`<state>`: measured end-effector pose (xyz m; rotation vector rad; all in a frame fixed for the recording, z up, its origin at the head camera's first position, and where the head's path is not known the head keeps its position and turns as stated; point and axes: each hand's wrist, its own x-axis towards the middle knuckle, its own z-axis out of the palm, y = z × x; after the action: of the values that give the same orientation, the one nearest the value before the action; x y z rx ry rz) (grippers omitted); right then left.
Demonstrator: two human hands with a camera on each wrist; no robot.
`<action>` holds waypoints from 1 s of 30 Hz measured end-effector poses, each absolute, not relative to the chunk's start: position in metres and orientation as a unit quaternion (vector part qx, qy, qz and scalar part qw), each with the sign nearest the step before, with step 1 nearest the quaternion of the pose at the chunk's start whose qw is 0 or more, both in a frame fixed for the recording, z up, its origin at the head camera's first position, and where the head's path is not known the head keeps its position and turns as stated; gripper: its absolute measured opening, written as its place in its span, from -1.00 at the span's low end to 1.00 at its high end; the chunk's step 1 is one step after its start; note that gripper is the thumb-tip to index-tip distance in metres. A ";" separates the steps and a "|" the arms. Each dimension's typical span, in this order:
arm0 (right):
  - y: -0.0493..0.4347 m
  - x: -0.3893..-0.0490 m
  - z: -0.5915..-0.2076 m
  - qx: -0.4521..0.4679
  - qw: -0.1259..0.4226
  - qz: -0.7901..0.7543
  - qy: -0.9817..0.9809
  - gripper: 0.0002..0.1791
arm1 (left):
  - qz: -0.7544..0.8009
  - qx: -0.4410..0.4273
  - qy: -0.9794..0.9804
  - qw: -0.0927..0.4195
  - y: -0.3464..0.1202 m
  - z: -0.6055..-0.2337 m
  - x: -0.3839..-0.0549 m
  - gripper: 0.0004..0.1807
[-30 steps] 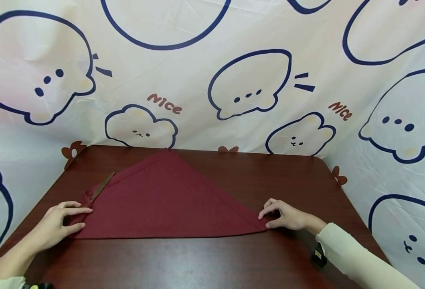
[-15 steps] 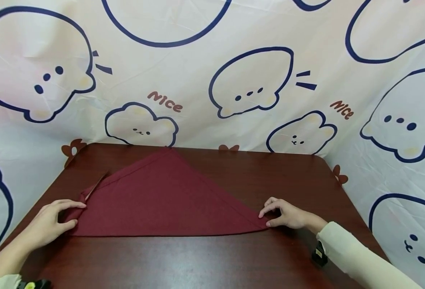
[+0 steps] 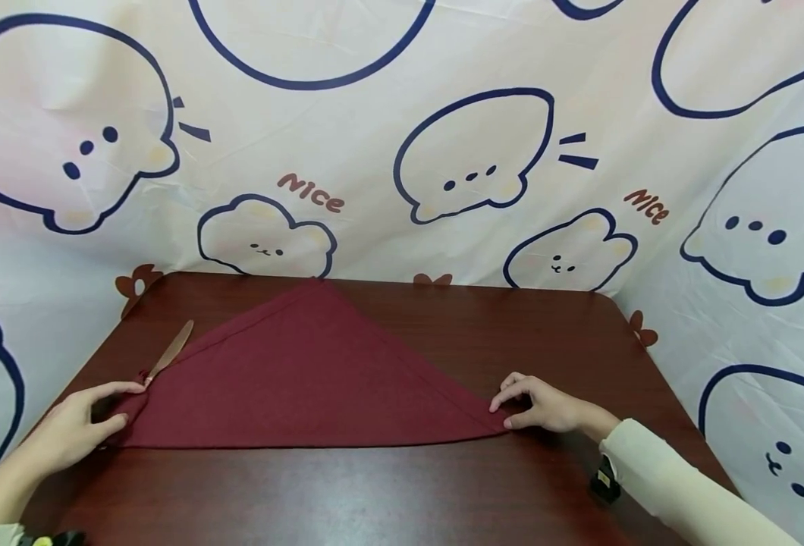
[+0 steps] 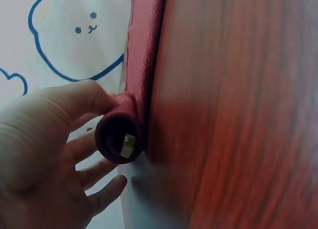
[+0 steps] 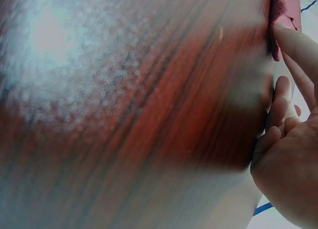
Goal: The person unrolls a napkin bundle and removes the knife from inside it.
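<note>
Maroon cloth (image 3: 306, 379), "Nice" on backdrop (image 3: 368, 152)

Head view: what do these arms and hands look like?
The left hand and right hand are human, ungloved. Both sleeves are pale cream. A black device with a yellowish mark sits at the right sleeve's end; a similar device, partly cut off, at the left.

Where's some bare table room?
Bare table: near side, before the red cloth; far right, between its slanted edge and the table's rim. Crowded: left, where the left hand grips cloth rolled around the knife, and under the right hand.
</note>
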<state>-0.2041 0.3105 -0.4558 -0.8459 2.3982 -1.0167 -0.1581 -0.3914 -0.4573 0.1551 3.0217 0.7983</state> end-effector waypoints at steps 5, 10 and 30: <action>0.307 -0.205 -0.454 -0.297 0.204 -0.362 0.860 -0.77 | 0.270 0.039 0.962 0.000 -0.397 -0.458 -0.154 -0.64; 0.307 -0.205 -0.454 -0.300 0.197 -0.360 0.861 -0.77 | 0.263 0.042 0.964 0.023 -0.398 -0.452 -0.159 -0.62; 0.312 -0.205 -0.453 -0.295 0.203 -0.357 0.863 -0.75 | 0.254 0.063 0.964 0.045 -0.402 -0.452 -0.164 -0.62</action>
<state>-0.2048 0.3116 -0.4534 -0.8225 2.4085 -0.9951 -0.1643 -0.4016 -0.4520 0.1939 2.9445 0.7771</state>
